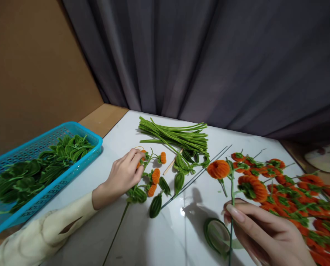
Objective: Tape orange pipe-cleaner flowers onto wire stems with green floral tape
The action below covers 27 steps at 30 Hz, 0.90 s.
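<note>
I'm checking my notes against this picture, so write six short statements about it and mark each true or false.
1. Leaves lie in the basket. True.
2. The basket is red. False: it is blue.
3. The right hand holds a green stem. True.
4. The left hand is inside the basket. False: it is at small orange pieces on the table.
5. A green bundle lies beyond both hands. True.
6. The curtain is white. False: it is dark.

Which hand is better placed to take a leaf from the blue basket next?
Probably the left hand: it is nearer the blue basket, whereas the right hand is farther away, pinching a green stem.
</note>
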Motion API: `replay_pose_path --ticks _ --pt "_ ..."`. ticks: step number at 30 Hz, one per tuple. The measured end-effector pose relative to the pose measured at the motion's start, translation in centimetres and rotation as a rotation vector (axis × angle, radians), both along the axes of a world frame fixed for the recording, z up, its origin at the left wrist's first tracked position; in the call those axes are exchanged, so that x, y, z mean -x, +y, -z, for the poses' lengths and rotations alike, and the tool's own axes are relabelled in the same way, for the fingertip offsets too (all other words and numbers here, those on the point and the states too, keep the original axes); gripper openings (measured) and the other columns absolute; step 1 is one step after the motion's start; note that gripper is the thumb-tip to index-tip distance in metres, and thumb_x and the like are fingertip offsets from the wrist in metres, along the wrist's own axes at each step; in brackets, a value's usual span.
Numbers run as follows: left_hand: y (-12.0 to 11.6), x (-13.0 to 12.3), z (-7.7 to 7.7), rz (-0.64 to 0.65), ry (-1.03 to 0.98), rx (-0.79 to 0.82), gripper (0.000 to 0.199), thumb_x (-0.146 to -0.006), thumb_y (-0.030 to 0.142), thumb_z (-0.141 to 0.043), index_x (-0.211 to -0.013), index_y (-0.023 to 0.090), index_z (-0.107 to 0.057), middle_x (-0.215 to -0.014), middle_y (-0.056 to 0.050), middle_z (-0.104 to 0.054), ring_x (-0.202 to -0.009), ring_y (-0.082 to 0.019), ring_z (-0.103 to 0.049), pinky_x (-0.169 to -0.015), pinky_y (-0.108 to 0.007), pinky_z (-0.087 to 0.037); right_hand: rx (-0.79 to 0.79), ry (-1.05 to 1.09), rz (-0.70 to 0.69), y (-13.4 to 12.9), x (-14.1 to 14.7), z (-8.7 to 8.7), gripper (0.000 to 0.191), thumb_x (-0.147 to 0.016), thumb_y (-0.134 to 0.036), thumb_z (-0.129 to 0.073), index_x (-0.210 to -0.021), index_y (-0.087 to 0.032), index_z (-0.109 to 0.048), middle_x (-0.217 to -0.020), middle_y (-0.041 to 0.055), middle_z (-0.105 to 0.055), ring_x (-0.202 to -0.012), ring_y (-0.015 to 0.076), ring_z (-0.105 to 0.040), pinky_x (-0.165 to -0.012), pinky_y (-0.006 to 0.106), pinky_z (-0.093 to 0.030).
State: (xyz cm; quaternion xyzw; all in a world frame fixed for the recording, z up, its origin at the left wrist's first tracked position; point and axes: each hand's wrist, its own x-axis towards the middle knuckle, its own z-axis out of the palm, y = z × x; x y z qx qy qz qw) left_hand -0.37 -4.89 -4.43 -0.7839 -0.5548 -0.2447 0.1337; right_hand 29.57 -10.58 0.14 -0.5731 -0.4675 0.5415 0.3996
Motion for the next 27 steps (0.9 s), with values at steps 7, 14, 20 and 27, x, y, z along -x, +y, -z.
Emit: replay_pose_path --ticks 7,14,20,27 --pt "0.1 -0.1 0.7 0.043 -0.064 0.156 0.018 -0.084 0.018 -0.042 -0.098 0.019 -0.053 -0.100 -0.006 -0.061 -0.086 -0.020 -0.063 -0.063 -0.027 -0.047 0.013 0.023 0.006 0.0 1.2 -1.2 0.031 -0.073 -0.045 -0.071 -0.064 -0.015 -0.068 -0.047 -0.0032 -0.044 -0.036 0.0046 -0.030 -0.036 0.021 -0.024" --pt "0.1 -0.5 0.7 0.027 -0.156 0.161 0.013 -0.080 0.024 -0.047 -0.091 0.020 -0.052 -0.084 -0.002 -0.064 -0.067 -0.018 -0.061 -0.061 -0.027 -0.044 -0.012 0.089 -0.076 -0.1 0.7 -1.5 0.028 -0.078 -0.041 -0.068 -0.066 -0.015 -0.066 -0.049 -0.0049 -0.042 -0.036 0.0039 -0.030 -0.039 0.022 -0.024" --pt "-0.2 -0.7 -0.1 0.006 -0.225 0.246 0.014 -0.080 0.033 -0.046 -0.083 0.020 -0.051 -0.061 0.003 -0.057 -0.045 -0.013 -0.048 -0.053 -0.024 -0.038 -0.005 0.078 -0.002 -0.4 1.2 -1.7 0.028 -0.074 -0.042 -0.071 -0.065 -0.015 -0.067 -0.053 -0.0034 -0.045 -0.037 0.0040 -0.030 -0.040 0.023 -0.022" --pt "0.0 -0.3 -1.1 -0.044 -0.386 0.519 0.014 -0.077 0.032 -0.047 -0.080 0.020 -0.052 -0.051 0.005 -0.051 -0.043 -0.012 -0.040 -0.050 -0.023 -0.033 0.035 0.049 0.047 -0.3 1.3 -1.4 0.030 -0.069 -0.045 -0.074 -0.065 -0.016 -0.069 -0.045 -0.0048 -0.039 -0.037 0.0058 -0.029 -0.039 0.023 -0.024"
